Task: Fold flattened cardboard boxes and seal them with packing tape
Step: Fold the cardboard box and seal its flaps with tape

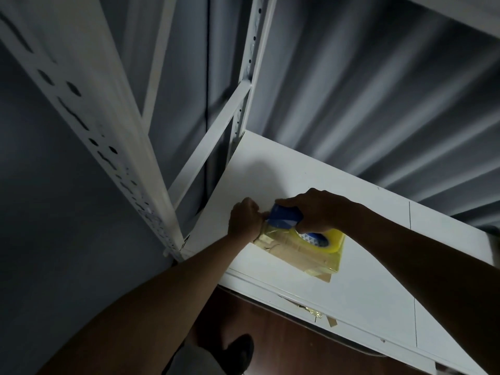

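right hand (316,209) gripping tape dispenser (286,218), cardboard box (297,253) (near shelf (365,280) edge)

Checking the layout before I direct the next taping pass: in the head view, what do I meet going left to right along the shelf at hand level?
White perforated upright → left hand → blue tape dispenser gripped by the right hand → yellow tape roll → bare white shelf board.

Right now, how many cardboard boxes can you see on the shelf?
1: a small box near the shelf's front edge, left hand on its end, right hand holding a tape dispenser on it. Others may lie out of view.
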